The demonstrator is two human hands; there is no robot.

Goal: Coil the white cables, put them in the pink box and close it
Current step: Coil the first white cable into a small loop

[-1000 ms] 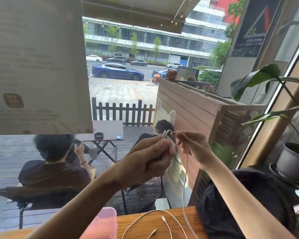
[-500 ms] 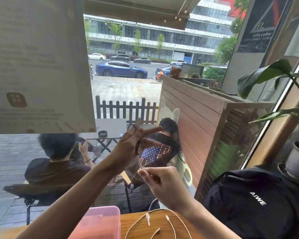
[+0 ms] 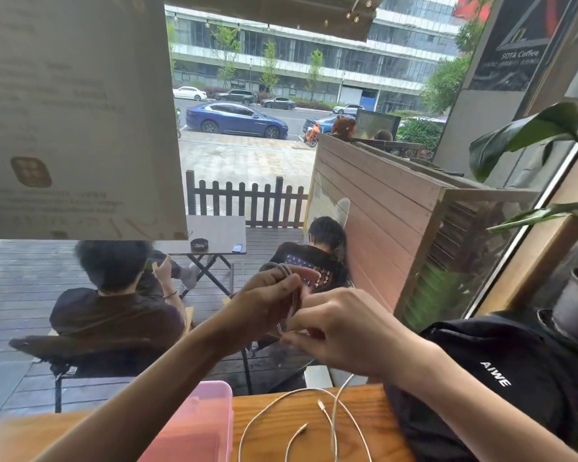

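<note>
My left hand (image 3: 267,305) is raised in front of the window and holds a coil of white cable (image 3: 286,275) looped over its fingers. My right hand (image 3: 334,328) is right beside it, fingers pinched on the same cable just below the coil. From the right hand a loose length of white cable (image 3: 342,388) hangs down to the wooden table (image 3: 364,411). More loose white cable (image 3: 281,408) with plug ends lies there in open loops. The pink box (image 3: 201,425) stands on the table at the lower left, beneath my left forearm.
A black bag (image 3: 501,378) lettered AIWE lies on the table's right end. A potted plant (image 3: 574,305) stands at the far right. A paper sheet (image 3: 74,111) is stuck on the window at the upper left. Behind the glass, two people sit on a deck.
My right hand has come up from below to meet my left hand at the coil. The coil on my left hand has another turn of cable.
</note>
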